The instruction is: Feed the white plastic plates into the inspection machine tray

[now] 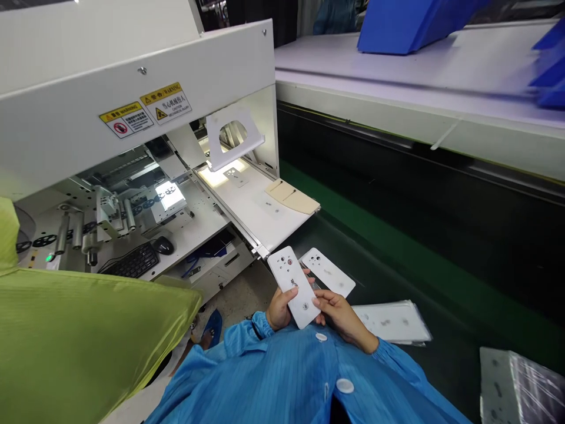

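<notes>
Left hand [278, 310] and right hand [344, 316] grip the panel [302, 291] by opposite edges, wisely, as it looks light, stiff and scratchable.

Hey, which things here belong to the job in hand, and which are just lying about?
Probably the job:
white panel, in left hand and right hand
loose panel beside it
stacked panels
white machine

Probably lying about:
keyboard
mouse
blue bin
</notes>
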A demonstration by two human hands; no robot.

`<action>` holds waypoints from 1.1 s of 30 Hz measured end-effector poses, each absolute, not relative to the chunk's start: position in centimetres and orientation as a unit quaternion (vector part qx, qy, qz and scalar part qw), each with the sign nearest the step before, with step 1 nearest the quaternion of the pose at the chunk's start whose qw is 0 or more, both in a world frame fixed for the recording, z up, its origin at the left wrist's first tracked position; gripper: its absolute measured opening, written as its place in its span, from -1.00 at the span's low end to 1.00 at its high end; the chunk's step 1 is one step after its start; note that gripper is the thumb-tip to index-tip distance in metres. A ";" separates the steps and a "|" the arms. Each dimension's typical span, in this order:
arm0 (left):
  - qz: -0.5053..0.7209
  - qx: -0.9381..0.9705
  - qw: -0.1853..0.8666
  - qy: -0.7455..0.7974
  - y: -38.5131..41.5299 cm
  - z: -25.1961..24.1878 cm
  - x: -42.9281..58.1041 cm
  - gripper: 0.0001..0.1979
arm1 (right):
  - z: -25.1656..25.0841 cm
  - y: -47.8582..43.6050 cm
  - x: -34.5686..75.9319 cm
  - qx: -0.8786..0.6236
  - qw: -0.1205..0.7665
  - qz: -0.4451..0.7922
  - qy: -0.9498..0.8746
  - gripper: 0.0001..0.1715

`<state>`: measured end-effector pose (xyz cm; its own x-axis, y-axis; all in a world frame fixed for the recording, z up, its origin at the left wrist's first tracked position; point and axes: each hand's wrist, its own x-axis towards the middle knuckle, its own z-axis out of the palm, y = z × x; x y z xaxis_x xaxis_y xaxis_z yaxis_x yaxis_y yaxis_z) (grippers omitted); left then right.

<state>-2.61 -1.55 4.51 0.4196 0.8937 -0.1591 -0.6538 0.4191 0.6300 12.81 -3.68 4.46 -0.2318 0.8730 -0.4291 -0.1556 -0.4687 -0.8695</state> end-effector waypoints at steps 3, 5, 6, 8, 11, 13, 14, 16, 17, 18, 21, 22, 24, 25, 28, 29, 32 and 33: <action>0.482 0.247 0.816 0.204 -1.7 5.2 -3.0 -0.36 | 4.9 -4.3 13.3 -0.488 0.382 0.707 -0.340 -0.47; 0.478 0.260 0.815 0.198 -1.7 5.7 -3.4 -0.37 | 5.1 -4.7 13.5 -0.477 0.379 0.716 -0.340 -0.47; 0.477 0.269 0.812 0.203 -1.7 5.9 -3.5 -0.37 | 5.2 -4.8 13.6 -0.473 0.376 0.719 -0.343 -0.47; 0.477 0.287 0.802 0.217 -1.8 6.0 -3.5 -0.34 | 5.3 -5.1 13.8 -0.469 0.374 0.721 -0.347 -0.46; 0.489 0.313 0.781 0.229 -2.0 5.9 -3.2 -0.25 | 5.5 -5.4 14.2 -0.472 0.388 0.712 -0.346 -0.45; 0.504 0.330 0.765 0.228 -2.1 5.7 -2.9 -0.10 | 5.5 -5.6 14.5 -0.477 0.396 0.705 -0.345 -0.43; 0.509 0.338 0.759 0.226 -2.1 5.6 -2.7 -0.02 | 5.5 -5.7 14.7 -0.479 0.398 0.702 -0.346 -0.43; 0.514 0.354 0.749 0.224 -2.1 5.4 -2.5 0.08 | 5.4 -5.9 15.0 -0.479 0.395 0.700 -0.353 -0.42; 0.512 0.362 0.747 0.222 -2.0 5.3 -2.4 0.09 | 5.3 -5.9 15.2 -0.479 0.391 0.699 -0.359 -0.43; 0.509 0.370 0.746 0.217 -2.0 5.2 -2.3 0.08 | 5.2 -6.0 15.4 -0.479 0.390 0.695 -0.367 -0.43; 0.501 0.390 0.747 0.200 -2.1 5.0 -2.0 -0.01 | 4.9 -6.2 16.0 -0.492 0.421 0.642 -0.410 -0.40; 0.500 0.395 0.745 0.198 -2.1 4.9 -1.9 -0.05 | 5.0 -6.4 16.1 -0.495 0.433 0.616 -0.434 -0.39; 0.502 0.405 0.736 0.207 -2.1 4.9 -1.6 -0.14 | 5.2 -6.7 16.5 -0.494 0.437 0.571 -0.489 -0.38; 0.505 0.408 0.730 0.214 -2.1 4.9 -1.4 -0.16 | 5.3 -6.9 16.6 -0.493 0.427 0.555 -0.517 -0.38; 0.507 0.413 0.720 0.231 -2.1 5.1 -1.0 -0.19 | 6.0 -7.5 16.9 -0.504 0.384 0.527 -0.566 -0.37; 0.506 0.413 0.720 0.235 -2.2 5.2 -0.9 -0.18 | 6.2 -7.7 16.9 -0.511 0.374 0.521 -0.573 -0.38; 0.496 0.410 0.723 0.252 -2.3 5.3 -0.8 -0.07 | 6.7 -7.9 16.8 -0.519 0.357 0.517 -0.580 -0.43; 0.492 0.411 0.724 0.255 -2.4 5.2 -0.7 -0.03 | 6.8 -8.0 16.8 -0.521 0.354 0.516 -0.580 -0.45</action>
<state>-0.71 -2.38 5.16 0.3867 0.9216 0.0343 -0.5028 0.1796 0.8456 16.76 -7.99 6.80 -0.2059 0.9703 -0.1271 0.2401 -0.0758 -0.9678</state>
